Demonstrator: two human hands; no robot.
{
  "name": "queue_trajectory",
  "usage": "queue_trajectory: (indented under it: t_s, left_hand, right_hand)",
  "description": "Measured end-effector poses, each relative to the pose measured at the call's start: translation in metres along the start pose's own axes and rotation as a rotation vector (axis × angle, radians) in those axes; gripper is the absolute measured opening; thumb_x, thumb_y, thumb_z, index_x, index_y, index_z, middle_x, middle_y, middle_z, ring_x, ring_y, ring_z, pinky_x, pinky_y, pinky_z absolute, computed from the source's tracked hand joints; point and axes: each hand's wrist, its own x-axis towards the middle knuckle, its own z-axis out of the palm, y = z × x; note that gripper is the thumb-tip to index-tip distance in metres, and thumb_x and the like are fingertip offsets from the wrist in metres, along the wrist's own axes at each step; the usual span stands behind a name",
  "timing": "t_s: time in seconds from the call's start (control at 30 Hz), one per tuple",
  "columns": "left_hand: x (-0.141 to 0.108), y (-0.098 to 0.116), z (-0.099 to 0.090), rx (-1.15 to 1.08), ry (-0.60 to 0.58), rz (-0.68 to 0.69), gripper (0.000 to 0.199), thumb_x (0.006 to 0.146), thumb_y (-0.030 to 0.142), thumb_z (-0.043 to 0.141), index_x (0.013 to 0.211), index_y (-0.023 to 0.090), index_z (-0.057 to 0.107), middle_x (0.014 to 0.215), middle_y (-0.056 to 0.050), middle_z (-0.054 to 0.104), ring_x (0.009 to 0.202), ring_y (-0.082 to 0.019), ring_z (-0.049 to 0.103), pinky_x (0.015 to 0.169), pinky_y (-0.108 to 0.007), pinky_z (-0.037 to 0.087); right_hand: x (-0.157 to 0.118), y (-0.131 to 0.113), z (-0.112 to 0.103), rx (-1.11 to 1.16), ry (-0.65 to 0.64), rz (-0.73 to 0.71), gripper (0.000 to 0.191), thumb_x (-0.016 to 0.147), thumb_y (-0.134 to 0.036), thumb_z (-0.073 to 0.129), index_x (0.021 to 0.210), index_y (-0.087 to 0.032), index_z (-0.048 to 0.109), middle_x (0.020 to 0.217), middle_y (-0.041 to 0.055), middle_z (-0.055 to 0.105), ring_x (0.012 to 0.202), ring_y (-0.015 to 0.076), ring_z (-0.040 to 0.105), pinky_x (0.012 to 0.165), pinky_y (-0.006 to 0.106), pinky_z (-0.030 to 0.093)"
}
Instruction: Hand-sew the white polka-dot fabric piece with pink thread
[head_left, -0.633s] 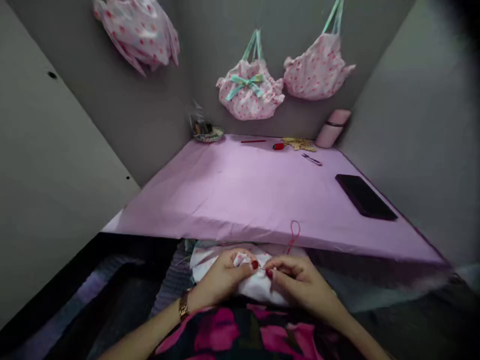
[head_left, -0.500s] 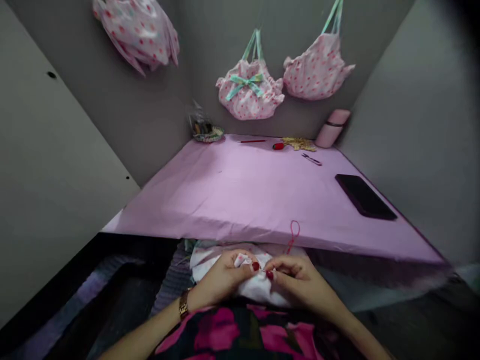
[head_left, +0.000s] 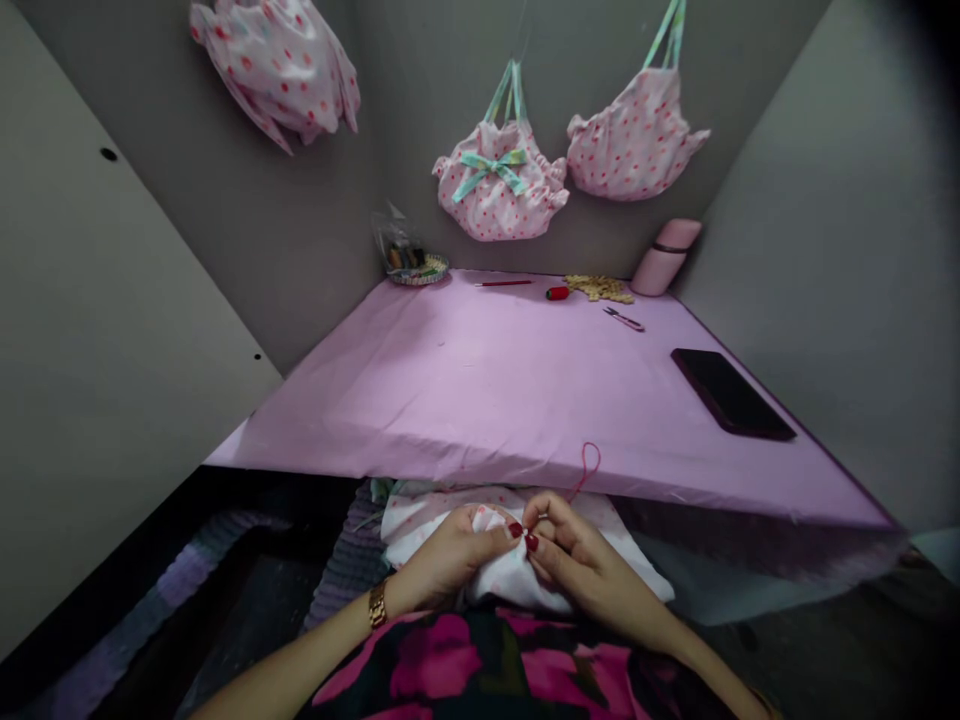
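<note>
A white cloth with small pink dots (head_left: 420, 510) lies over my lap at the table's front edge. My left hand (head_left: 465, 548) pinches a gathered fold of it between thumb and fingers. Close beside it, my right hand (head_left: 566, 550) has thumb and forefinger pressed together at the same fold, the tips almost touching my left thumb. Whatever small thing is between the right fingertips is too tiny to make out. A loop of red thread (head_left: 591, 460) lies on the table edge just beyond my right hand.
The pink-covered table (head_left: 480, 380) holds a black phone (head_left: 731, 393), small snips (head_left: 623, 319), a red spool (head_left: 557, 293), a red pencil-like stick (head_left: 504, 283), a yellowish heap (head_left: 600, 289), a pink bottle (head_left: 666, 258) and a basket (head_left: 420, 270). Dotted cloth pieces (head_left: 501, 205) hang behind.
My right hand has shifted slightly left and its fingers have risen and curled closer to my left thumb. More of the white cloth shows at the right.
</note>
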Motion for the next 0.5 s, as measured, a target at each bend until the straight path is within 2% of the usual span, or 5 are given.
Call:
queue_trajectory:
  t_s: [0.13, 0.23, 0.3, 0.4, 0.5]
  left_hand:
    - [0.005, -0.005, 0.001, 0.011, 0.048, 0.043, 0.029, 0.063, 0.038, 0.069, 0.070, 0.014, 0.054, 0.056, 0.002, 0.050, 0.056, -0.013, 0.048, 0.059, -0.026, 0.036]
    - [0.010, -0.009, -0.003, 0.123, 0.144, 0.057, 0.027, 0.062, 0.036, 0.068, 0.069, 0.014, 0.054, 0.059, 0.002, 0.051, 0.054, -0.011, 0.045, 0.056, -0.025, 0.034]
    - [0.013, -0.012, -0.005, 0.203, 0.153, 0.080, 0.027, 0.064, 0.037, 0.067, 0.067, 0.015, 0.053, 0.059, 0.003, 0.049, 0.053, -0.011, 0.042, 0.055, -0.024, 0.032]
    - [0.015, -0.013, -0.007, 0.290, 0.163, 0.155, 0.027, 0.067, 0.039, 0.065, 0.065, 0.015, 0.053, 0.057, 0.004, 0.046, 0.053, -0.010, 0.039, 0.055, -0.024, 0.031]
    - [0.015, -0.013, -0.004, 0.303, 0.172, 0.187, 0.028, 0.067, 0.040, 0.065, 0.069, 0.014, 0.057, 0.062, 0.002, 0.051, 0.057, -0.011, 0.043, 0.059, -0.024, 0.034]
  right_hand:
    - [0.003, 0.003, 0.002, -0.140, 0.021, -0.035, 0.025, 0.092, -0.042, 0.036, 0.104, -0.020, 0.035, 0.061, -0.0057, 0.042, 0.050, 0.0078, 0.037, 0.047, 0.019, 0.028]
    - [0.006, 0.002, 0.001, -0.343, 0.046, -0.064, 0.019, 0.092, -0.037, 0.039, 0.099, -0.019, 0.041, 0.056, -0.0064, 0.042, 0.046, 0.0079, 0.037, 0.046, 0.020, 0.027]
    - [0.007, -0.002, 0.001, -0.473, 0.081, -0.095, 0.016, 0.092, -0.032, 0.039, 0.093, -0.018, 0.047, 0.054, -0.0054, 0.045, 0.047, 0.0085, 0.040, 0.047, 0.021, 0.029]
    - [0.008, -0.009, -0.001, -0.620, 0.174, -0.221, 0.019, 0.090, -0.026, 0.043, 0.082, -0.017, 0.058, 0.069, 0.0018, 0.053, 0.065, 0.0126, 0.051, 0.060, 0.024, 0.037]
    - [0.008, -0.011, -0.002, -0.603, 0.311, -0.346, 0.018, 0.085, -0.026, 0.051, 0.074, -0.017, 0.063, 0.091, 0.0073, 0.053, 0.093, 0.0188, 0.051, 0.076, 0.027, 0.039]
